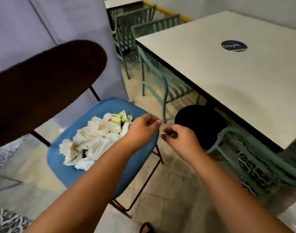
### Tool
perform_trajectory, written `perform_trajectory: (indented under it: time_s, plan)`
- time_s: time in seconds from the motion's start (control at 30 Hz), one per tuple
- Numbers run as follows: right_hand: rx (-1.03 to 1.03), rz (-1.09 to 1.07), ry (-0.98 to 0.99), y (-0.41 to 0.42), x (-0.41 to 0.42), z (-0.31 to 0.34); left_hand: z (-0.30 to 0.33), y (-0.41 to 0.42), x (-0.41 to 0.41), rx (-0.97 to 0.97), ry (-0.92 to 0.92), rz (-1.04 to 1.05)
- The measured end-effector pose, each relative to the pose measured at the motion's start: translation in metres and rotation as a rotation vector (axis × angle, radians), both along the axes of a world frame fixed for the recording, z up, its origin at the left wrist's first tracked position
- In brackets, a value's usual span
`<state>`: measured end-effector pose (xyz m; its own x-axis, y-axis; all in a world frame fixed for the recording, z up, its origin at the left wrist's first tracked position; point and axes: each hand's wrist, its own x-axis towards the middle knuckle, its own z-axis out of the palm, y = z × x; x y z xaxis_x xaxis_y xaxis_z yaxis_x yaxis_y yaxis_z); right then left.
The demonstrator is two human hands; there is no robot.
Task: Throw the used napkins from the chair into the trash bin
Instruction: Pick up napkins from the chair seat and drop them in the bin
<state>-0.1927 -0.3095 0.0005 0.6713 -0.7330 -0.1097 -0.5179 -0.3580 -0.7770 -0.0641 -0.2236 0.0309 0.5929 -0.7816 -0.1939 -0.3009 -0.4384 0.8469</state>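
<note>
Crumpled napkins (93, 140) lie heaped on the blue chair (68, 169) seat. Both hands hover just past its front edge — left hand (142, 126) and right hand (179, 138), fingers curled, each grip holding nothing. The black bin (201, 121) stands beside, under the surface (227, 81).

Stained white napkins (91, 142) on a blue seat (73, 172); black bin (201, 123); cream desk (227, 81); teal chairs (157, 84).
</note>
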Motion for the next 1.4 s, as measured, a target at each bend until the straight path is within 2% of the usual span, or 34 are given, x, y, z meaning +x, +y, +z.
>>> perform_trajectory:
  time_s: [0.2,0.4,0.53,0.7,0.97,1.17,1.4]
  plan:
    - [0.048,0.148,-0.053,0.031,0.077,0.008,0.024,0.081,0.083,-0.058,0.052,0.222]
    - [0.024,0.206,0.013,0.005,0.142,-0.015,0.011,0.114,0.134,-0.087,0.113,0.478]
    - [-0.022,0.240,0.169,-0.020,0.190,-0.037,0.001,0.105,0.156,-0.034,0.075,0.513]
    - [-0.039,0.392,0.364,-0.036,0.227,-0.059,-0.013,0.081,0.172,0.038,0.116,0.562]
    - [-0.027,0.583,0.315,-0.046,0.247,-0.072,-0.042,0.036,0.182,0.148,0.126,0.638]
    - [0.177,0.593,0.264,-0.063,0.253,-0.076,-0.055,0.028,0.184,0.323,0.008,0.552]
    - [0.521,0.408,0.146,-0.084,0.257,-0.069,-0.061,0.017,0.186,0.577,-0.331,0.211]
